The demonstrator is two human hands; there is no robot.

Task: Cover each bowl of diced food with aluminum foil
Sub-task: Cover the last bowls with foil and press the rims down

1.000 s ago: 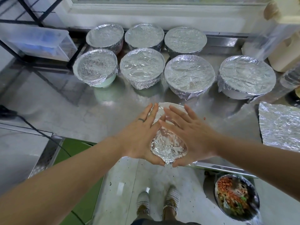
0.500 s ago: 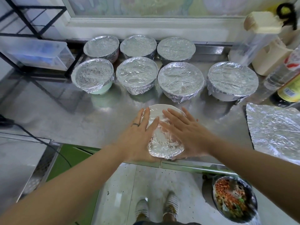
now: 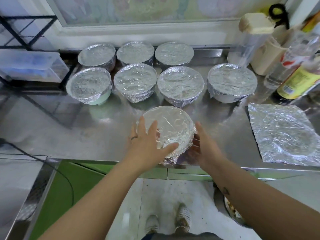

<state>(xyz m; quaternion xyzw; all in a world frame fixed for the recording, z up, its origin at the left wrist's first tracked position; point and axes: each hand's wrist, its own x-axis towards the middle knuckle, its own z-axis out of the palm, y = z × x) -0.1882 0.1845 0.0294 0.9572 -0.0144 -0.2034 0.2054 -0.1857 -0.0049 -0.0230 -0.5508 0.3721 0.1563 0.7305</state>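
Observation:
A foil-covered bowl [image 3: 170, 125] sits near the front edge of the steel counter [image 3: 72, 129]. My left hand [image 3: 147, 144] lies with straight fingers on the bowl's left rim, thumb across the near foil. My right hand [image 3: 202, 146] presses flat against the bowl's right side, fingers straight. Behind stand several more foil-covered bowls in two rows, among them one at front left [image 3: 89, 84] and one at far right [image 3: 232, 82]. A loose creased foil sheet [image 3: 284, 134] lies flat on the counter to the right.
Bottles and a cream container [image 3: 265, 49] crowd the back right corner. A clear plastic box [image 3: 29, 64] sits on a black rack at the left. A dish of diced food [image 3: 231, 207] shows low on the right, below the counter, mostly hidden by my right arm.
Both hands slid off the top of the foil to the bowl's sides. The bowl now sits further onto the counter, its foil top in full view.

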